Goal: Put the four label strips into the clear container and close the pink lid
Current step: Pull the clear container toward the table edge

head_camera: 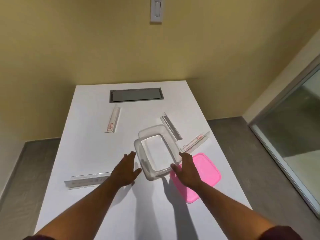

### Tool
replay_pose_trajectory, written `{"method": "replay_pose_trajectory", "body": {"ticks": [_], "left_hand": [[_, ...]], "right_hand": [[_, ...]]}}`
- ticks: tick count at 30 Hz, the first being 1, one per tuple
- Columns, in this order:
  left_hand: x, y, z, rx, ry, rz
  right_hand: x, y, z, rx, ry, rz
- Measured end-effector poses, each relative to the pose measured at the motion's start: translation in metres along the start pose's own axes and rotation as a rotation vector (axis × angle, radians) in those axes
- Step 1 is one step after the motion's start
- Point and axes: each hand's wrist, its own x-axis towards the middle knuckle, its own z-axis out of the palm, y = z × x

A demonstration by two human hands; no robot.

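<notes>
A clear rectangular container (pixel 138 153) sits open and empty near the middle of the white table. My left hand (pixel 126 170) hovers flat just left of it, fingers apart, holding nothing. My right hand (pixel 187 168) is spread at its right wall, partly over the pink lid (pixel 207 174), which lies flat on the table. One clear label strip (pixel 113 120) lies far left. A second strip (pixel 170 126) lies behind the container. A third strip (pixel 194 142) lies to the right, and another strip (pixel 84 181) is near left, partly under my left forearm.
A grey recessed cable hatch (pixel 136 95) is set into the far end of the table (pixel 97 213). Yellow walls close in behind and left. A glass door (pixel 294 144) stands at the right, with grey floor around the table edges.
</notes>
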Motion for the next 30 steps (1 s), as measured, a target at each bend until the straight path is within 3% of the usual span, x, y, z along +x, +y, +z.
{"method": "replay_pose_trajectory", "body": {"ticks": [3,9,19,27,30], "left_hand": [[0.029,-0.003,-0.005,-0.116,-0.037,-0.012],[0.061,-0.003,-0.011,-0.200,-0.038,-0.027],[0.078,-0.005,-0.030,-0.242,0.020,-0.111],[0.035,-0.011,-0.066,-0.381,0.154,-0.224],[0.002,-0.010,-0.069,-0.449,0.111,-0.247]], "right_hand": [[0.015,-0.002,0.013,0.155,0.155,0.100],[0.035,-0.006,0.035,0.263,0.224,0.360],[0.048,-0.014,0.025,0.589,0.337,0.601],[0.009,-0.010,0.000,0.589,0.303,0.383],[-0.010,-0.004,-0.007,0.645,0.250,0.350]]}}
